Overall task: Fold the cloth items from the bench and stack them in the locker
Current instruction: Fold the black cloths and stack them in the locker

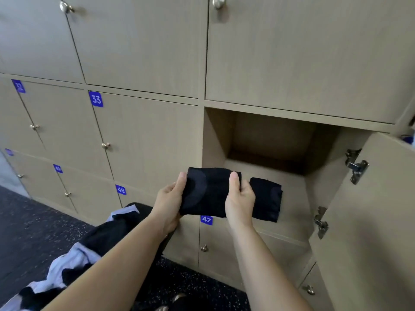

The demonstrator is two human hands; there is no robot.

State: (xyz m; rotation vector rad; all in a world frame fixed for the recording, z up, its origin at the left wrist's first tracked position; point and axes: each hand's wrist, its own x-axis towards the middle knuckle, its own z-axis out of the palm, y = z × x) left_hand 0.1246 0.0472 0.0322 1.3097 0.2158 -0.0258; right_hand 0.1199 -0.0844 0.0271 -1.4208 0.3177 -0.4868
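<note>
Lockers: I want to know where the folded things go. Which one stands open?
The locker right of door 33 and above door 47: its door hangs swung out rightward, hinges showing. Every other door in view is shut.

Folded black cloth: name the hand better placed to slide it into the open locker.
Right. The right hand grips the folded black cloth beside the open wooden locker and the black piece inside; the left hand is farther.

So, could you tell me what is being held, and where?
A folded black cloth, left hand gripping its left end, right hand its right end.
</note>
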